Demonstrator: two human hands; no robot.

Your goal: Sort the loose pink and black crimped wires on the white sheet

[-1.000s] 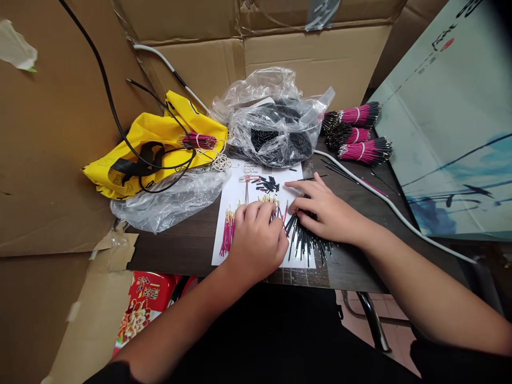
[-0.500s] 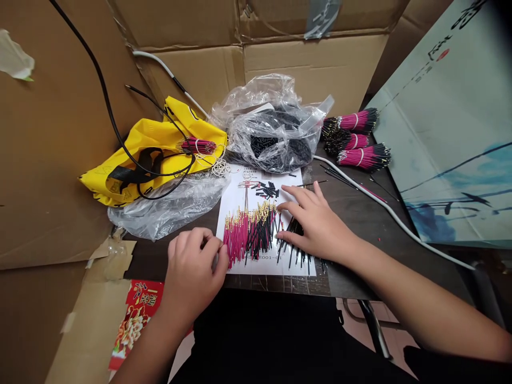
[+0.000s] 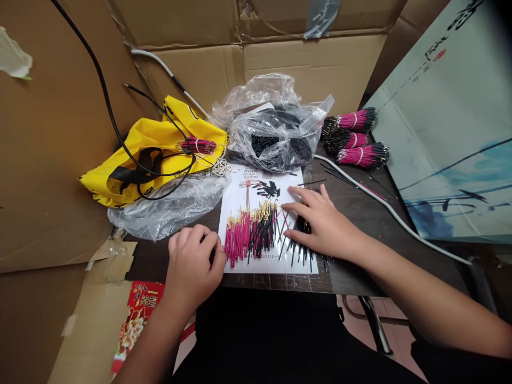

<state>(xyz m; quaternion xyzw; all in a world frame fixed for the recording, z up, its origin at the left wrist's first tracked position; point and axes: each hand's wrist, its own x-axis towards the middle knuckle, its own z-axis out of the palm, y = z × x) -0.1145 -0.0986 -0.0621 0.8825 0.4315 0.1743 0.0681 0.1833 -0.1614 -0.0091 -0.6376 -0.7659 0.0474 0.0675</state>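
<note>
Short pink wires (image 3: 236, 242) and black wires (image 3: 263, 234) with gold-coloured tips lie side by side on a printed white sheet (image 3: 234, 178). At their left edge rests my left hand (image 3: 196, 258), its fingers curled in and the thumb against them; whatever it may hold is hidden. My right hand (image 3: 326, 221) is open over the sheet's right side, fingers spread and pointing left. Beneath and beside it lie more black wires (image 3: 300, 248), partly covered by the palm. Small black tube pieces (image 3: 269, 188) lie loose above the row of wires.
A clear plastic bag (image 3: 276, 133) full of black pieces stands behind the sheet. Left of it are a yellow bag (image 3: 140, 138) and a black cable (image 3: 100, 74). Tied pink-and-black wire bundles (image 3: 362, 156) lie back right, near a white cable (image 3: 396, 216). Cardboard walls (image 3: 312, 66) enclose the table.
My right hand has shifted a little to the right, away from the row of wires. My left hand has drawn slightly left, off the pink wires' edge.
</note>
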